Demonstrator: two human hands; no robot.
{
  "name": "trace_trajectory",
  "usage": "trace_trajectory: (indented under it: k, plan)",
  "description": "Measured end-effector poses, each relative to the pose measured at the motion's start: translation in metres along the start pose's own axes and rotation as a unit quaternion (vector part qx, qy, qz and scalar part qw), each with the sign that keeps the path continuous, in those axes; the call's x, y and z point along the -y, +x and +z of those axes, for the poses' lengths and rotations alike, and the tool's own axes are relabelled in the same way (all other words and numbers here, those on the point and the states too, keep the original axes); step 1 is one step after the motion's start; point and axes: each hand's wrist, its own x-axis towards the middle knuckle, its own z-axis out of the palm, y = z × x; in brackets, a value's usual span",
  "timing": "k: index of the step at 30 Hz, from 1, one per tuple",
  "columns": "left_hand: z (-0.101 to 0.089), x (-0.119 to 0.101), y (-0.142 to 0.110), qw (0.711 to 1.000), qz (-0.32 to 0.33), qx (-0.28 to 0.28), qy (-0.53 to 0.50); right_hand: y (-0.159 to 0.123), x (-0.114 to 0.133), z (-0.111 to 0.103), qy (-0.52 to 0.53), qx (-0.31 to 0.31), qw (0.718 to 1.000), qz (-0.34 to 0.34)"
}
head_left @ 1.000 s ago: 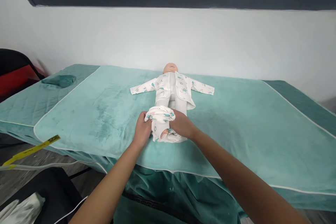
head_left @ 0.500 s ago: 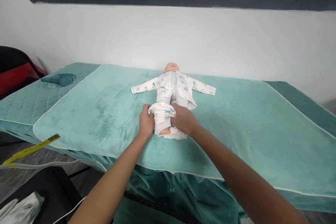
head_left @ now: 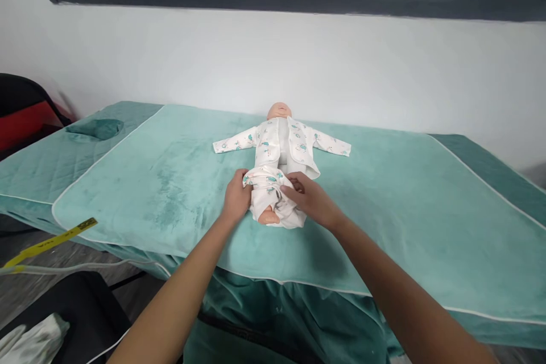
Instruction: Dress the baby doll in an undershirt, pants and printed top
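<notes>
Before you stands a bed (head_left: pixel 38 168), its plush green cover (head_left: pixel 405 210) edged with white piping (head_left: pixel 281 282) and brushed darker in patches on your left. Directly on it, a baby doll (head_left: pixel 283 137) lies face up, head at your far edge, its open printed jacket (head_left: pixel 302 145) spread with both sleeves outstretched.

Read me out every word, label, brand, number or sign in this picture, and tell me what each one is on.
No text can be read for certain.
Yellow strip at the lower left: dark marks that look like print, too small and blurred to read.
Open patterned jacket and bunched patterned cloth below it: small coloured motifs, too small to tell whether any lettering is among them.
</notes>
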Motion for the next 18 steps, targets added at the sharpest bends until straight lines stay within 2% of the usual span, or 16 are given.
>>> trace_trajectory:
  k: [2,4,7,10,13,16,18]
  plan:
    - [-0.007,0.001,-0.004,0.996,0.0,0.023,-0.087,-0.009,-0.012,-0.007,0.042,-0.023,0.999,-0.009]
    - [-0.013,0.001,-0.007,0.982,-0.007,0.046,-0.182,-0.017,-0.024,-0.011,0.04,-0.039,0.998,-0.003]
    - [-0.02,-0.003,-0.009,0.969,-0.017,0.051,-0.241,-0.028,-0.04,-0.014,0.043,-0.01,0.999,0.005]
    - [-0.024,-0.016,-0.01,0.983,0.004,0.024,-0.181,-0.035,-0.046,-0.016,0.063,0.039,0.997,-0.001]
    - [-0.023,-0.039,-0.009,0.991,0.082,0.026,-0.099,-0.038,-0.041,-0.019,0.035,0.055,0.998,-0.003]
    - [-0.019,-0.066,-0.008,0.978,0.191,0.077,-0.013,-0.038,-0.034,-0.019,0.026,0.089,0.996,-0.012]
    - [-0.014,-0.081,-0.008,0.955,0.254,0.142,0.06,-0.039,-0.031,-0.019,0.039,0.113,0.993,-0.015]
